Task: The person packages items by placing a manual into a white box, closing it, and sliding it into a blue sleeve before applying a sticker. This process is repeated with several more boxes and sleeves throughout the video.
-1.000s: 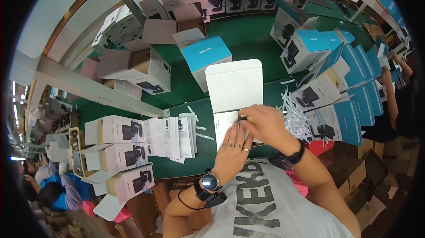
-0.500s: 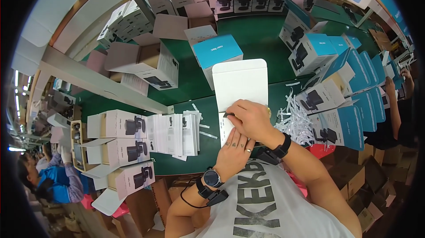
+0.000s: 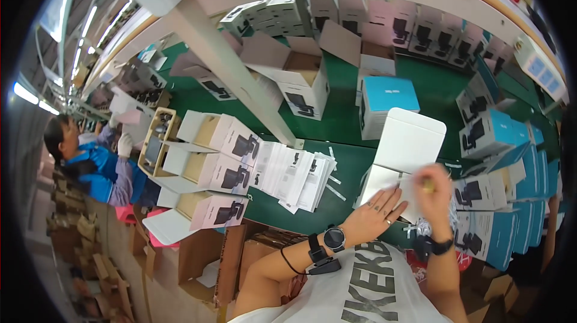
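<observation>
- Fingers (image 3: 393, 196) of my left hand (image 3: 371, 217) lay slightly spread on the white box (image 3: 381, 178), near 3 o'clock in view.
- My right hand (image 3: 434, 192), at 2 o'clock from the left, was blurred.
- I could not tell its fingers' state.

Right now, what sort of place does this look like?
Probably a factory packing area: a long green workbench, three open cartons lined up, and a gloved co-worker in blue.
</observation>
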A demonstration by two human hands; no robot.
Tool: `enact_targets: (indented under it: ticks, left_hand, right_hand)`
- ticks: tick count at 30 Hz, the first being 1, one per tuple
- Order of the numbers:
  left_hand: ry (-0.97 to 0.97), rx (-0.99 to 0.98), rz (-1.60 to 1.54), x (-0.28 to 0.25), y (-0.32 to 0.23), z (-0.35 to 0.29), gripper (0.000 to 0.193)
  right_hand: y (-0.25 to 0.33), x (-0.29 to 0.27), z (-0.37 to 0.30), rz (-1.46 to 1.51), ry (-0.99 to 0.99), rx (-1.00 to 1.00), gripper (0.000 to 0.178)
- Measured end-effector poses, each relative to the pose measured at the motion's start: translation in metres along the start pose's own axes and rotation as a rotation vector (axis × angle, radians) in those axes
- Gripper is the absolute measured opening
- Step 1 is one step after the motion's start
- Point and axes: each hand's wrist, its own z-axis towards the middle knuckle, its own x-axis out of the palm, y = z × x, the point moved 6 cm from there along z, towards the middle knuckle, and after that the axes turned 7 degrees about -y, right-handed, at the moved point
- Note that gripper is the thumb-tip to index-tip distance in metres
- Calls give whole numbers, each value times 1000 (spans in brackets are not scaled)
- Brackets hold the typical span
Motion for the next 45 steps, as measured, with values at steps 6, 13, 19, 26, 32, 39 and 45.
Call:
enact_targets:
  ticks: [6, 13, 19, 26, 32, 39, 45]
  left_hand:
    - [24, 31, 32, -3, 0, 2, 62]
    - [63, -5, -43, -13, -3, 8, 69]
    - [-66, -340, -740, -38, 13, 17, 55]
    - [-175, -648, -1080, -22, 28, -1, 38]
    - [-93, -580, -1087, -18, 28, -1, 34]
    - [-42, -517, -1009, -15, 32, -6, 37]
    - [-58, -571, -1077, -20, 37, -3, 38]
  right_hand:
    - [-111, -121, -32, -678, 303, 288, 46]
    - [-59, -42, -7, 381, -234, 544, 48]
    - [-31, -65, -66, 319, 357, 419, 43]
    - [57, -14, -7, -92, 424, -137, 21]
    - [58, 40, 5, -28, 453, -418, 15]
    - [47, 56, 3, 46, 387, -389, 9]
    - [41, 52, 7, 59, 530, -326, 14]
